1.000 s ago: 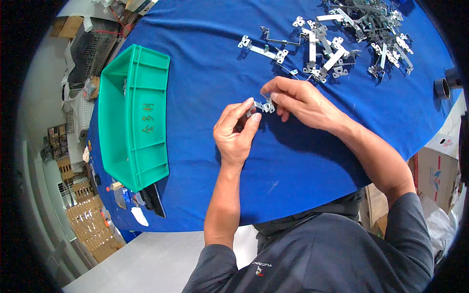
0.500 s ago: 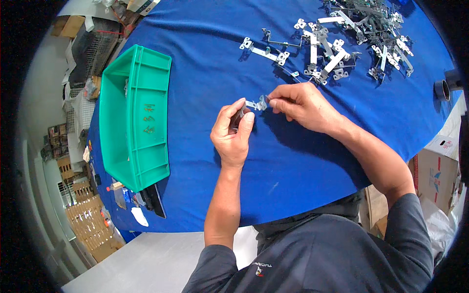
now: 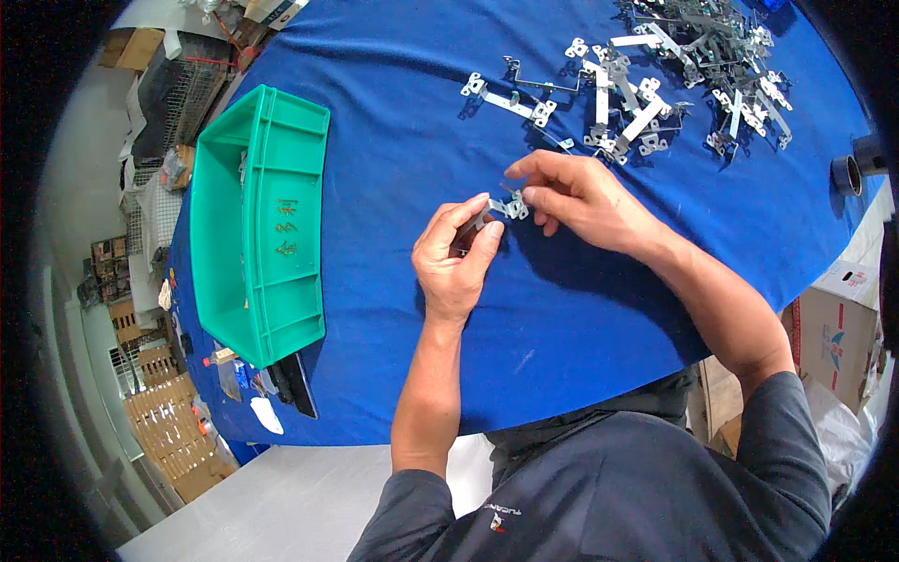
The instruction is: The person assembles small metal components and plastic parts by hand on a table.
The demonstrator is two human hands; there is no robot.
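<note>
Above the middle of the blue cloth, my left hand [image 3: 451, 260] is closed around a shiny metal bracket [image 3: 516, 205], thumb on one side and fingers on the other. The bracket's holed end sticks out to the right; part of its strip lies hidden in the palm. Close to that end is my right hand [image 3: 590, 201], its index finger raised apart from the thumb. The thumb tip is right beside the bracket, and I cannot tell whether it touches. Similar loose brackets [image 3: 510, 99] lie beyond my hands.
A green plastic bin [image 3: 290, 309] stands at the left, with a few metal pieces partly visible inside. A dense heap of brackets [image 3: 712, 47] fills the far right. Dark round tubes [image 3: 847, 174] sit at the right edge. Small items and a dark flat object [image 3: 298, 386] lie by the bin's near end.
My right index finger has lifted away from the bracket's end, opening the earlier pinch. The left hand and bracket have shifted slightly right, and the bracket has turned a little.
</note>
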